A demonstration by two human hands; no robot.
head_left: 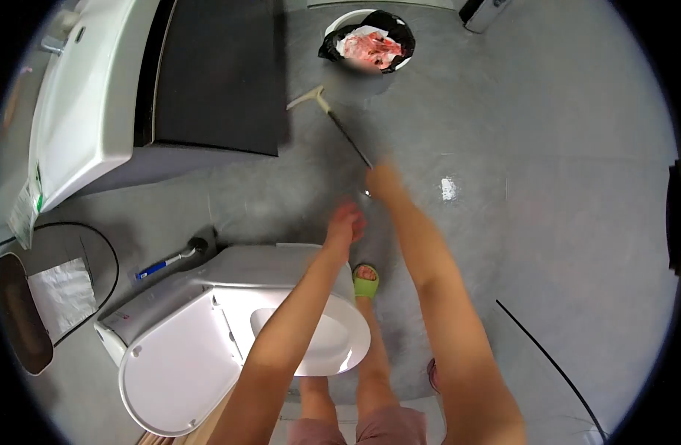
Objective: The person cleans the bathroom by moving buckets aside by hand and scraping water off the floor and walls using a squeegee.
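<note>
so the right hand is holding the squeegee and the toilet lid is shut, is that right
Not quite: the toilet lid is open, not shut; the head view shows it swung back, with part of the bowl uncovered. The rest is right: the right hand is holding the squeegee.

Squeegee [345,136]: cream head, dk handle. Floor [459,126]: mottled gry. Bin [332,27]: wht, w/ blk liner [402,35]. Toilet [173,363]: wht. Slipper [365,286]: lime grn. Brush [162,265]: blu & wht handle, blk head. Cabinet [222,74]: blk. Shorts [392,426]: dusty pink.
</note>
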